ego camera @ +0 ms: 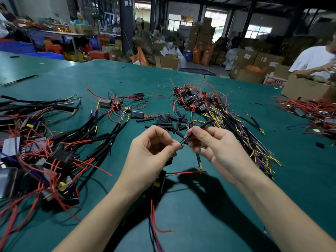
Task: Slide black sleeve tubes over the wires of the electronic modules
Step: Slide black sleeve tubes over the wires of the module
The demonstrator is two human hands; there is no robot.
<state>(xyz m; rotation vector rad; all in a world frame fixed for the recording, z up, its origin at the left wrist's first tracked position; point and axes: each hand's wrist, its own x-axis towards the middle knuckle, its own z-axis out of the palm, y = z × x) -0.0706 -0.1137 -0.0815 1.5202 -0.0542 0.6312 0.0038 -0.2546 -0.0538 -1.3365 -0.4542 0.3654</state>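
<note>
Here, left hand (154, 148) curled, thumb and forefinger pinching wire end; right hand (209, 140) fingers pinching black sleeve tube (198, 129), tilted.

A wide green table (227, 197) carries several heaps. Finished modules with sleeved wires (45, 151) lie at the left, loose short black tubes (167, 122) in the middle, and a tangle of unsleeved modules (200, 100) behind them. A cardboard box (305, 88) stands at the far right edge.

No legible text or labels anywhere
</note>
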